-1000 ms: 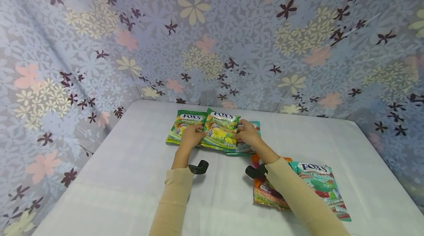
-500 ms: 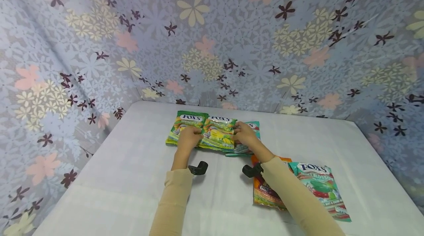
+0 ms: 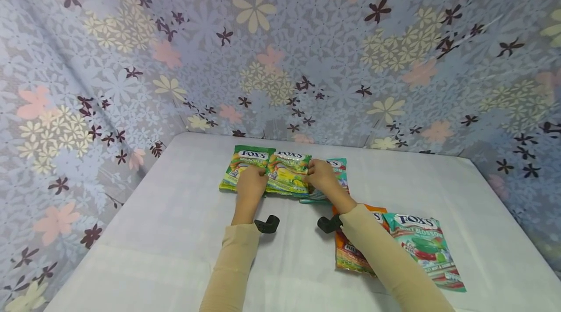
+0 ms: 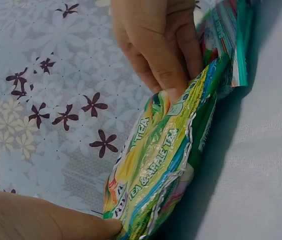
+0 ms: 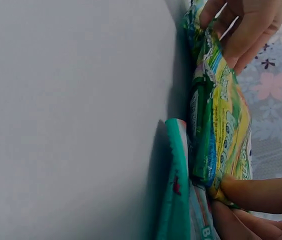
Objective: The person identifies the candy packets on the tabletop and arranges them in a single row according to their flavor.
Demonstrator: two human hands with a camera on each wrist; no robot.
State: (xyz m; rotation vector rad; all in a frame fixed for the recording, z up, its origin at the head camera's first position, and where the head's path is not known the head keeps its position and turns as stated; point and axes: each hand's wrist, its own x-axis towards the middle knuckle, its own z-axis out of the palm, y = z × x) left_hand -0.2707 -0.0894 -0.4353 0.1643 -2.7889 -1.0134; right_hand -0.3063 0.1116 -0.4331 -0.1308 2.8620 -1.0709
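Both hands grip the side edges of a yellow-green Fox's Spring Tea candy bag (image 3: 287, 174) at the back of the table. My left hand (image 3: 252, 183) pinches its left edge, the thumb (image 4: 93, 226) lying on the front in the left wrist view. At the right edge, my right hand (image 3: 323, 175) holds with its thumb (image 5: 261, 192) on the front and fingers behind. Another Spring Tea bag (image 3: 231, 175) lies to the left, partly covered by the left hand. A teal Fox's bag (image 3: 341, 170) lies on the right, partly hidden behind the right hand.
Nearer the front right, an orange candy bag (image 3: 350, 256) lies partly under the right sleeve (image 3: 385, 253), beside a teal Fox's bag (image 3: 422, 244). A white cloth covers the table (image 3: 153, 234). Flowered fabric (image 3: 280, 59) rises behind and at the sides.
The held Spring Tea bag has come down and slightly left, its top edge lower against the bag on its left. My right hand has shifted left with it, while the left hand has barely moved.
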